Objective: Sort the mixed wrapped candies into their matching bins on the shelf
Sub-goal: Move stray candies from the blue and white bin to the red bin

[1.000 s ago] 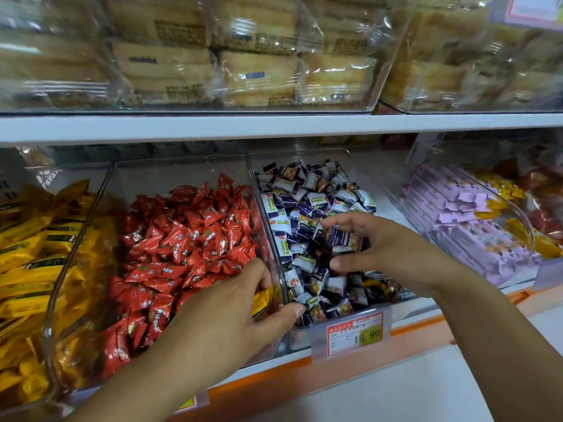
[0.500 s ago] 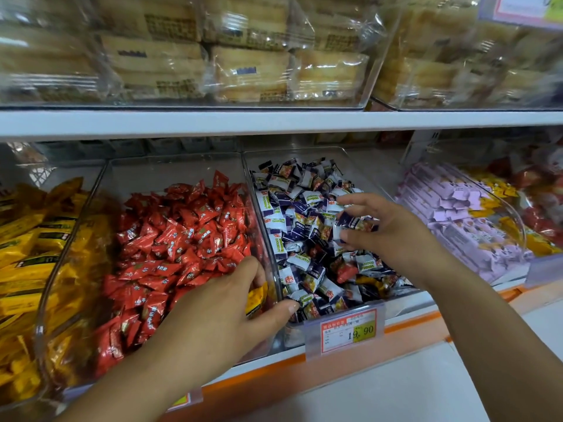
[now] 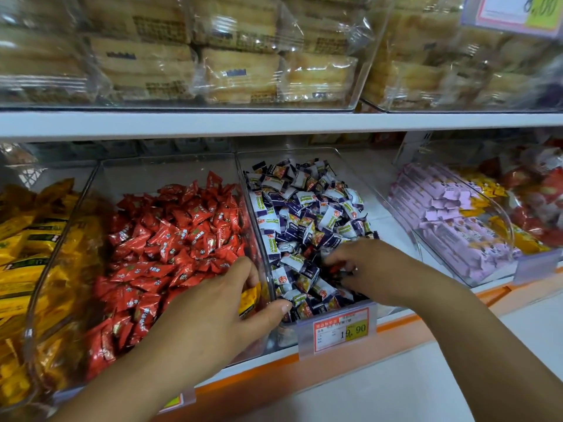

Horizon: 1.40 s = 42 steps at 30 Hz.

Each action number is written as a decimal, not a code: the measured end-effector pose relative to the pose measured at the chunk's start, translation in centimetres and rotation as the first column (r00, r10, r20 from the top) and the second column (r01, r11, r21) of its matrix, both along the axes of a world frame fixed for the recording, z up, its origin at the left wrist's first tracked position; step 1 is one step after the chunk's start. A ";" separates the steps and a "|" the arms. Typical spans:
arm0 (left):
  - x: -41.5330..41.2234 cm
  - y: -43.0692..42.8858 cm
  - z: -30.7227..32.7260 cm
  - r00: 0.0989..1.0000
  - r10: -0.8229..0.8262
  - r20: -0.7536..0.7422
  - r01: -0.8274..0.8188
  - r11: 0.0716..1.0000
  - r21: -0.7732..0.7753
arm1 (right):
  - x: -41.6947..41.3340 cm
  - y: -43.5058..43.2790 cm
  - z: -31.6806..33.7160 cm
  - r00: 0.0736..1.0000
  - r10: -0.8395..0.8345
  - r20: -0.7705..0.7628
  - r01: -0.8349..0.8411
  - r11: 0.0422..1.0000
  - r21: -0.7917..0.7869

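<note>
Left hand (image 3: 213,312): grips yellow candy (image 3: 250,297), mostly hidden.
Right hand (image 3: 368,269): blurred among purple-white candies (image 3: 304,214); grip unclear.
Near wrist: price tag (image 3: 341,328).

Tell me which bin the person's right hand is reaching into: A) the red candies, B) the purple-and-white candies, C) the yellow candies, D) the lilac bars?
B: the right hand is down among the purple-and-white candies, fingers curled into the pile, while the left hand, holding a yellow candy, is over at the red candies.
</note>
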<state>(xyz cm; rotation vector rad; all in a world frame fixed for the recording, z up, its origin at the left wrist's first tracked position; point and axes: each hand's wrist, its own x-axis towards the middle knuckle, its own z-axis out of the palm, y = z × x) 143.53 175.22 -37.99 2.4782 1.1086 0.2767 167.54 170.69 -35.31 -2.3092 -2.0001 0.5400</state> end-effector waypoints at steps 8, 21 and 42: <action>0.0 -0.1 0.1 1.000 0.002 -0.005 -0.002 1.000 0.002 | -0.2 0.7 -0.3 0.991 -0.048 -0.125 0.074 0.974 0.213; -0.1 -0.3 0.3 1.000 -0.004 -0.025 0.004 1.000 -0.003 | -2.0 3.0 -1.7 0.994 -0.047 0.094 0.043 0.998 0.040; -0.1 -0.1 0.0 1.000 0.009 0.010 -0.009 1.000 -0.007 | -0.2 1.1 1.2 0.799 -0.214 -0.561 0.406 0.881 0.242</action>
